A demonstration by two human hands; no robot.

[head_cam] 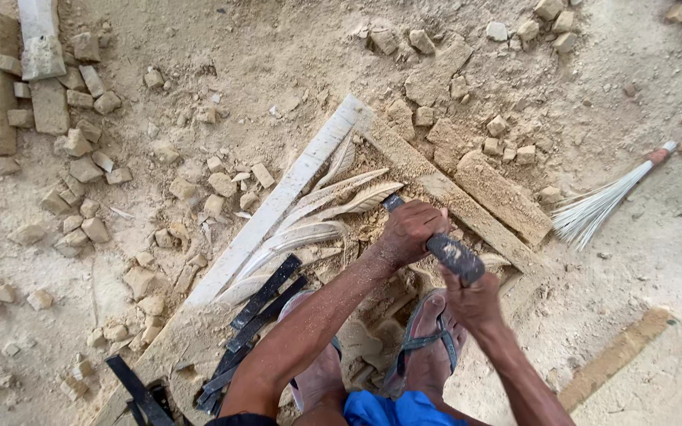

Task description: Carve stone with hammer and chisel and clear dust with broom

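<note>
Blue shorts filled the bottom edge of the frame, just below two feet in grey sandals: the right foot sat at lower centre-right, the left foot beside it, partly hidden by the left forearm. Both feet rested on a sand-coloured carved stone slab that ran diagonally from lower left toward upper centre.

One left hand was clenched tight around the shaft of a single dark chisel, whose tip touched the slab at the base of the carved leaves. One right hand, at centre-right, was wrapped fully around the handle of a dust-caked mallet; its head lay just beside the left knuckles, over the chisel's top end.

On the slab, about five long carved feather-like leaves fanned toward upper centre beside one pale straight border strip. A cluster of spare dark flat chisels, at least four, lay on the slab to the left of the feet, and more dark tools lay at the lower left edge; their count could not be told.

One small broom with pale bristles and a reddish handle lay at centre-right. Dozens of stone chips were scattered over the sandy ground, thickest at upper left and upper centre. No packages, labels or signs showed.
</note>
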